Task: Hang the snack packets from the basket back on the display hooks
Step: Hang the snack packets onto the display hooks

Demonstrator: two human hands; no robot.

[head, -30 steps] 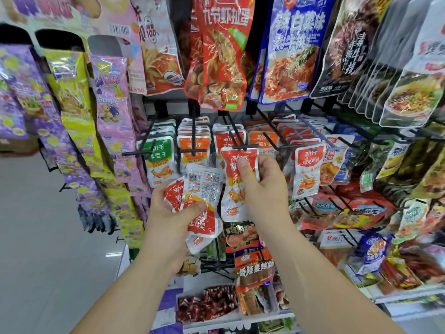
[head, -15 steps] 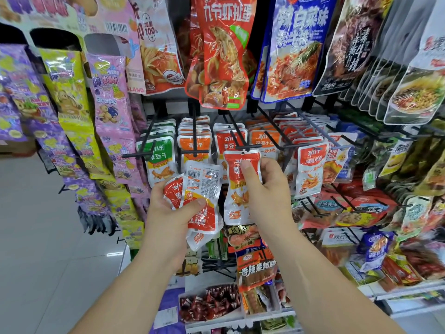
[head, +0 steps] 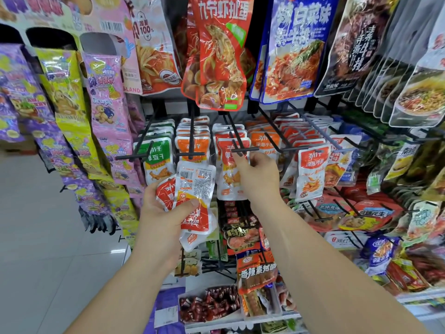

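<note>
My left hand (head: 166, 210) grips a small bunch of red-and-white snack packets (head: 192, 189), one turned with its barcode side toward me. My right hand (head: 257, 174) pinches the top of one more red-and-white packet (head: 228, 174) and holds it up at the tip of a black display hook (head: 237, 141), where matching packets hang behind it. The packet's lower half dangles free to the left of my palm. No basket is in view.
Neighbouring hooks carry green packets (head: 156, 157) and orange packets (head: 192, 145) to the left and more red ones (head: 311, 169) to the right. Large snack bags (head: 216, 51) hang overhead. Long candy strips (head: 103, 112) hang at left. Lower shelves hold trays of snacks (head: 212, 304).
My right hand has lifted its packet slightly up to the hook's tip. My left hand with its bunch has stayed about where it was.
</note>
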